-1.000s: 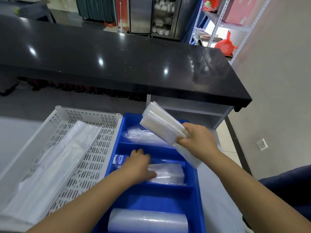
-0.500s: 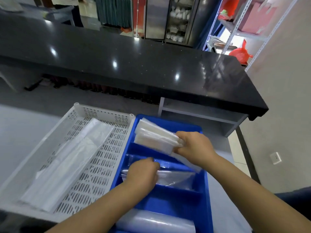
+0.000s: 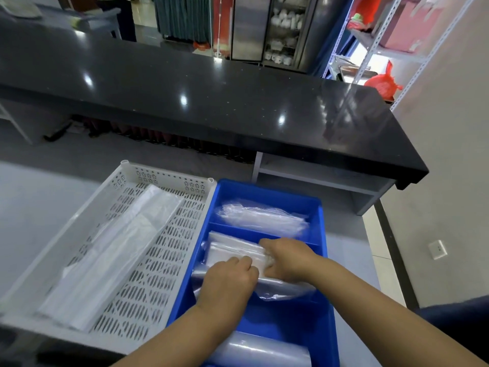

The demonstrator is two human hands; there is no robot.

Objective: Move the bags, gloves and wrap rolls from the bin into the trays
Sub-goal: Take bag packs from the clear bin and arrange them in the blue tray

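A blue divided tray [image 3: 324, 229] lies in front of me with several compartments. In its middle compartment my right hand [image 3: 287, 258] grips a flat packet of clear bags [image 3: 232, 250], laid on other clear bags there. My left hand [image 3: 229, 280] presses down on the near edge of that pile, fingers curled. Crumpled clear gloves or bags [image 3: 262, 217] fill the far compartment. A clear wrap roll [image 3: 262, 350] lies in the nearest compartment, partly hidden by my left forearm. Long white bags [image 3: 119, 250] lie in the white perforated tray [image 3: 169, 178] to the left.
Both trays sit on a grey table [image 3: 39, 207]. A long black counter [image 3: 211, 102] runs across behind it, with a grey shelf unit [image 3: 317, 178] under its right end. A wall [image 3: 449, 181] stands to the right.
My right hand has brought the packet of clear bags down from above the tray into the middle compartment. My left hand stayed on the pile there.
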